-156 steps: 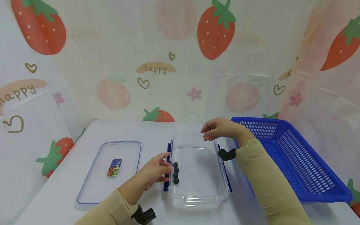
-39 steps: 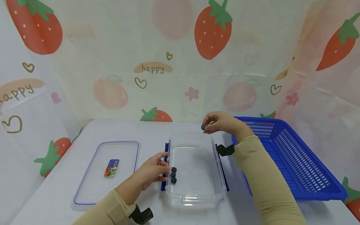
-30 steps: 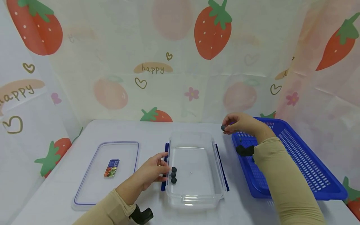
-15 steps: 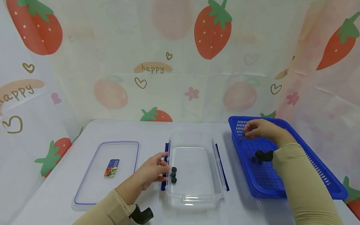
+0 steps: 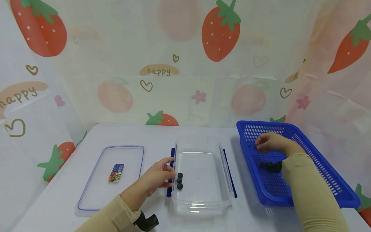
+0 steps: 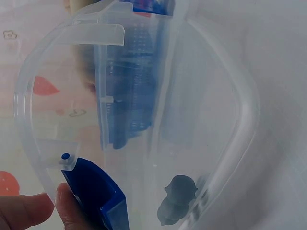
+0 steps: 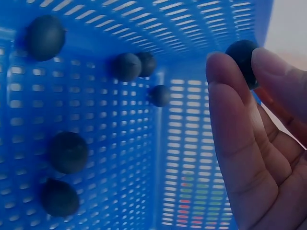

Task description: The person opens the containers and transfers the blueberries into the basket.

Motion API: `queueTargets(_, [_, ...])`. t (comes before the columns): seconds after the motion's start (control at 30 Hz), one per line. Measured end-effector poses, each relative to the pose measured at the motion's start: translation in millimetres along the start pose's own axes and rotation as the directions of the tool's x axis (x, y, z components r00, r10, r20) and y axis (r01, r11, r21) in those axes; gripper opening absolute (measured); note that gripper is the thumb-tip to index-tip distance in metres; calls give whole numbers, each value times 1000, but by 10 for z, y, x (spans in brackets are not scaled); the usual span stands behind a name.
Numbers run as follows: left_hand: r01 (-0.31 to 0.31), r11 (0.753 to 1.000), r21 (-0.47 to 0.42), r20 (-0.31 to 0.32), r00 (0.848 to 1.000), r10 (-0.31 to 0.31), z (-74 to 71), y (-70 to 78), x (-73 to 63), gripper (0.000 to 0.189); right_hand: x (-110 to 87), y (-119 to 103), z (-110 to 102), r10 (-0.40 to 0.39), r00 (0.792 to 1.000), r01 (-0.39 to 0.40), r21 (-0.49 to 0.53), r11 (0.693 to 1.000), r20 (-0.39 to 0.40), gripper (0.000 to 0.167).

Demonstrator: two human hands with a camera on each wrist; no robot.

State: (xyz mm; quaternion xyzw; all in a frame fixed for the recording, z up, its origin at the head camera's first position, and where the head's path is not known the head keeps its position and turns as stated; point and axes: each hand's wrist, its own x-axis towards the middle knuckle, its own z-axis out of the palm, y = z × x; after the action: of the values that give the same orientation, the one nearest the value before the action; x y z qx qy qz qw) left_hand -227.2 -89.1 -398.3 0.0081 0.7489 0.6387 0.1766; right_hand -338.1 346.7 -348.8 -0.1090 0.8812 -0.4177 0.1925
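In the head view, my left hand (image 5: 157, 175) grips the left side of a clear plastic container (image 5: 200, 204), beside its blue latch (image 6: 96, 196). Three dark blueberries (image 5: 180, 180) lie in a row inside, along that same side. My right hand (image 5: 269, 143) is lowered into a blue basket (image 5: 253, 183) on the right. A blueberry (image 7: 242, 60) is pinched between its thumb and fingertips, as the right wrist view shows. Below it, several loose blueberries (image 7: 68, 152) sit on the basket's slotted floor.
A clear lid with a blue seal (image 5: 97, 193) lies flat on the white table left of the container, bearing a small fruit label (image 5: 116, 173). A strawberry-print sheet (image 5: 174, 96) stands behind the table. The basket's raised walls surround my right hand.
My right hand has moved right with a blueberry, from above the container's back edge down into the basket. The container's row has one blueberry fewer than at first. My left hand stays.
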Motion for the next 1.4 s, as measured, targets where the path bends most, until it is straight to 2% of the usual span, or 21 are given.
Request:
queueTargets(0.33, [-7, 1000, 5, -1, 1000, 7, -3, 5, -11, 61, 2, 27, 26, 21, 1000, -21, 23, 1000, -1, 14])
queueTargets(0.5, [-4, 1000, 9, -6, 1000, 4, 0, 7, -12, 62, -16, 26, -6, 15, 1000, -15, 39, 999, -7, 21])
queueTargets(0.77, [-8, 1000, 10, -5, 1000, 8, 7, 10, -10, 63, -66, -34, -67, 1, 997, 1, 28, 1000, -72, 23])
queueTargets(0.93, [-7, 1000, -1, -3, 1000, 7, 8, 16, -8, 62, -58, -192, -87, -26, 996, 29, 33, 999, -90, 30])
queueTargets(1.13, [-4, 1000, 3, -4, 1000, 4, 16, 19, -12, 62, 8, -491, -53, -110, 991, 112, 26, 993, -73, 29])
queueTargets(1.4, [0, 1000, 8, -1, 1000, 0, 26, 35, -29, 63, 177, -888, 169, -157, 987, 156, -12, 988, -35, 29])
